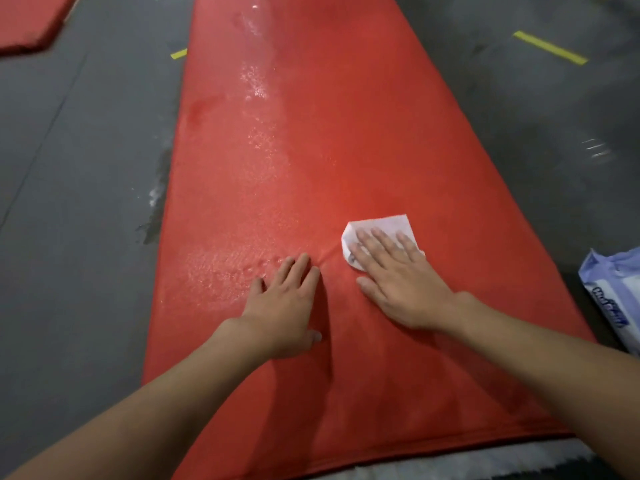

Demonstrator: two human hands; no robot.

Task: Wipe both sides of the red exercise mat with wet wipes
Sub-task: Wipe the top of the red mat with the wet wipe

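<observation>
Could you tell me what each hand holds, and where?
Nothing is gripped. The right hand presses the wet wipe flat; the left hand rests on the mat.

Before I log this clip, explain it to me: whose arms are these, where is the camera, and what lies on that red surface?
There is no machine here: a person wears one camera on the head, looking forward and down, so both bare arms are their own. The long red exercise mat lies on a grey floor. The right hand presses a white wet wipe flat on the mat with straight fingers; nothing is gripped. The left hand rests flat on the mat beside it, empty. Shiny wet patches run up the mat's middle. A pack of wipes lies beside the mat's right edge.
</observation>
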